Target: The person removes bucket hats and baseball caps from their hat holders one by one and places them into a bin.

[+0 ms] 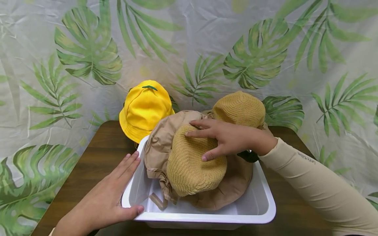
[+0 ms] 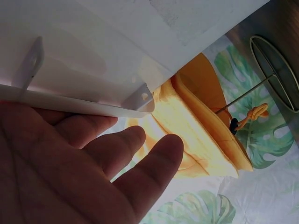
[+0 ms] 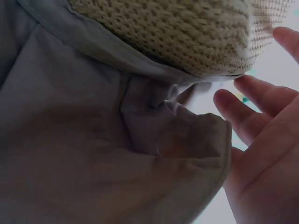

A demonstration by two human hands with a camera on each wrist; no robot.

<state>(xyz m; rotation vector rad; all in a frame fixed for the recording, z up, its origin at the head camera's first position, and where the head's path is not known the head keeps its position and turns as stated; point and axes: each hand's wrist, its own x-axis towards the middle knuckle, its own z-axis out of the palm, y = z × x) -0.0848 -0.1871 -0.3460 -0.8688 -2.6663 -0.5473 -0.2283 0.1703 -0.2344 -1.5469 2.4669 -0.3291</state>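
A white plastic bin point(image 1: 233, 219) holds a beige fabric hat point(image 1: 165, 134) with a wide brim, and a mustard knit hat point(image 1: 195, 164) lies on top of it. My right hand point(image 1: 221, 137) rests on this knit hat with its fingers spread. In the right wrist view, the right fingertips point(image 3: 243, 84) are beside the knit and the beige cloth. At the bin's left side, my left hand point(image 1: 109, 190) touches the rim, its thumb near the front left corner. The left wrist view shows those fingers point(image 2: 159, 158) fairly straight along the bin's outside.
Behind the bin on the left, a yellow bucket hat point(image 1: 146, 108) sits on a thin metal stand point(image 2: 273, 74). Another mustard knit hat point(image 1: 239, 109) is at the back right, beyond my right hand. The dark wooden table point(image 1: 88, 160) meets a leaf-print cloth point(image 1: 189, 49) behind.
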